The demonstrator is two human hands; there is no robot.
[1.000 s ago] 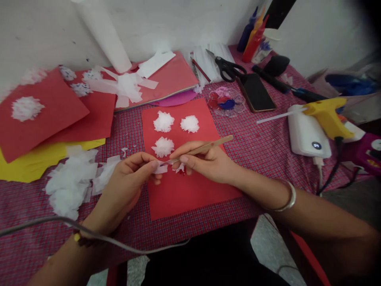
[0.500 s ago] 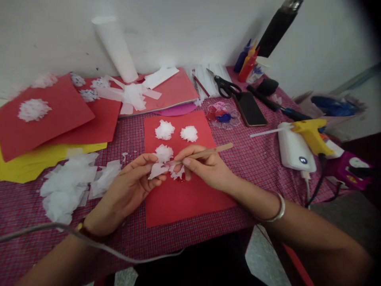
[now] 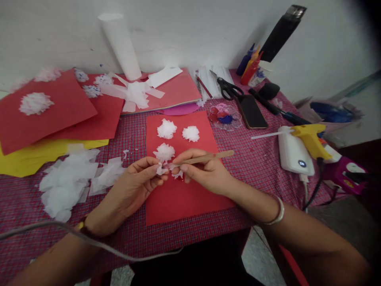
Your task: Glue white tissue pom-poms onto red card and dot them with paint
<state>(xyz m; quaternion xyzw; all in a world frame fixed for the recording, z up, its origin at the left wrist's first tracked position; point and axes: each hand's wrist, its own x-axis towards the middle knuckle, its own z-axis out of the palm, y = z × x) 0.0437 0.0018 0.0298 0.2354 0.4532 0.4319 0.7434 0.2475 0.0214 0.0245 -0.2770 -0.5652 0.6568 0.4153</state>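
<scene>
In my right hand (image 3: 205, 171) a flat wooden stick (image 3: 205, 158) is gripped like a pen, its tip pointing left. My left hand (image 3: 139, 178) pinches a small piece of white tissue paper (image 3: 161, 169), crumpled around the stick's tip. Both hands hover over a red paper sheet (image 3: 184, 206). Three fluffy white paper pompoms (image 3: 165, 152) sit on its upper part. Partly hidden under my right fingers is a smaller white paper cluster (image 3: 179, 174) on the sheet. To the left lie a heap of white tissue pieces (image 3: 64, 182) and a smaller pile (image 3: 107, 174).
Scissors (image 3: 228, 87), a phone (image 3: 252, 111) and a paint palette (image 3: 224, 116) lie behind the sheet. A yellow glue gun (image 3: 312, 139) rests across a white power bank (image 3: 294, 155) on the right. A cable (image 3: 98, 243) crosses in front of my left forearm.
The tissue piece, flat and spread half a second ago, is now gathered around the stick's tip. My left fingers have closed in on it. The camera view has shifted.
</scene>
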